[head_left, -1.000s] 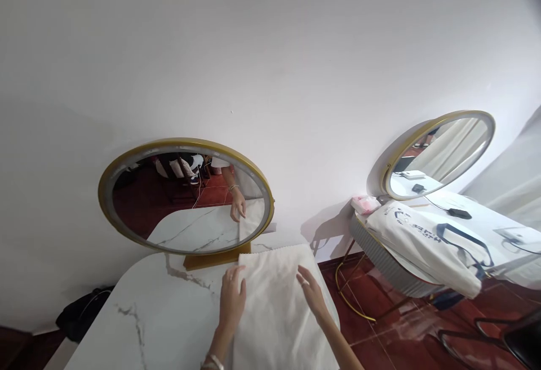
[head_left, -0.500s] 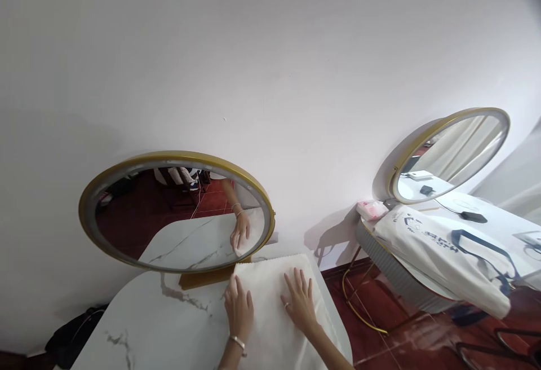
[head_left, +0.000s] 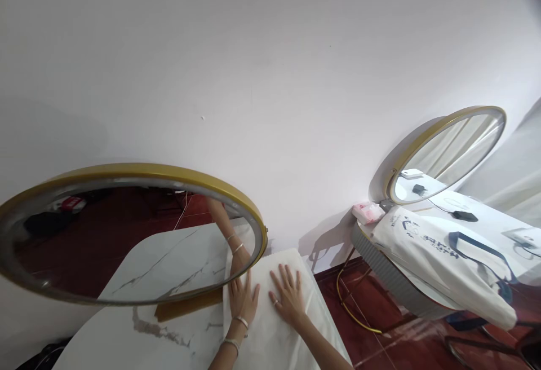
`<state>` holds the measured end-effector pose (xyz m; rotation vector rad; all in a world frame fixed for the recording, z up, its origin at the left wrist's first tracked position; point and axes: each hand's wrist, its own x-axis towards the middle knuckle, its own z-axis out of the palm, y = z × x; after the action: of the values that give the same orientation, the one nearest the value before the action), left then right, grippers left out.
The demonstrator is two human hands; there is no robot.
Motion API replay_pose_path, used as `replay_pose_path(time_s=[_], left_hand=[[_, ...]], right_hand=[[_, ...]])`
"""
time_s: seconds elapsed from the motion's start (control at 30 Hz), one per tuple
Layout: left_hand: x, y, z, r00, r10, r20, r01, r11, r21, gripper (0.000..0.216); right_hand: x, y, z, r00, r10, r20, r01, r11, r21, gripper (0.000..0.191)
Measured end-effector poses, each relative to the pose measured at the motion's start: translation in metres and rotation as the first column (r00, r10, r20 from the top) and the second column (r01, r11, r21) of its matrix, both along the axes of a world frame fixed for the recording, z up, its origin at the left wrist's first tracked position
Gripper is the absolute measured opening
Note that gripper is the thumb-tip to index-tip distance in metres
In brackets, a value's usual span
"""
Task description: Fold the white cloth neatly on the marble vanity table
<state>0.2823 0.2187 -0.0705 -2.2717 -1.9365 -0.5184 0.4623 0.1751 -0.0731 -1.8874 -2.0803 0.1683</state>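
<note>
A white cloth [head_left: 270, 339] with a finely notched far edge lies over the right side of a white marble-patterned table [head_left: 101, 339]. My left hand [head_left: 244, 302], with bracelets at the wrist, rests on the cloth near its left edge, fingers stretched forward beside the mirror's rim. Flat on the same cloth, further right, my right hand [head_left: 289, 301] has its fingers spread and wears a ring. Neither hand grips anything. A round gold-rimmed mirror [head_left: 131, 240] stands on the table to the left and reflects my left arm.
On the right is a second table [head_left: 382, 263] with a ribbed side, holding a printed canvas bag [head_left: 426, 246], a pink-and-white pack [head_left: 367, 212] and a black adapter [head_left: 465, 216]. Another gold-rimmed mirror [head_left: 452, 155] stands there. Red tiled floor [head_left: 367, 313] lies between the tables.
The mirror beside me now tilts further forward and appears larger and lower. My left hand has slid a little along the cloth's left side; the right hand stays flat. The view has shifted slightly.
</note>
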Motion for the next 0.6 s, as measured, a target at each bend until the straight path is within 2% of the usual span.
replay_pose_path(time_s=[0.13, 0.27, 0.33, 0.43, 0.53, 0.6], left_hand=[[0.004, 0.034, 0.004, 0.997, -0.069, -0.043, 0.067, 0.996, -0.052, 0.047], [0.004, 0.043, 0.003, 0.988, -0.129, -0.086, 0.127, 0.992, -0.027, 0.045], [0.002, 0.030, 0.001, 0.986, -0.124, -0.115, 0.129, 0.991, 0.030, 0.042], [-0.004, -0.007, -0.011, 0.981, -0.132, -0.140, 0.148, 0.983, 0.112, 0.045], [-0.011, -0.046, -0.032, 0.984, -0.125, -0.127, 0.141, 0.982, 0.129, 0.049], [-0.015, -0.062, -0.047, 0.990, -0.096, -0.103, 0.109, 0.986, 0.128, 0.053]], right_hand=[[0.012, 0.039, 0.000, 1.000, 0.021, 0.009, -0.021, 0.999, -0.036, 0.057], [0.022, 0.054, 0.000, 0.994, -0.106, 0.008, 0.106, 0.993, -0.056, 0.060], [0.025, 0.044, -0.001, 0.992, -0.126, -0.011, 0.125, 0.991, -0.046, 0.059], [0.025, 0.008, -0.010, 0.993, -0.114, -0.033, 0.115, 0.993, 0.021, 0.059], [0.023, -0.036, -0.035, 0.994, -0.111, -0.019, 0.112, 0.988, 0.110, 0.066], [0.022, -0.057, -0.054, 0.995, -0.098, 0.003, 0.097, 0.982, 0.163, 0.069]])
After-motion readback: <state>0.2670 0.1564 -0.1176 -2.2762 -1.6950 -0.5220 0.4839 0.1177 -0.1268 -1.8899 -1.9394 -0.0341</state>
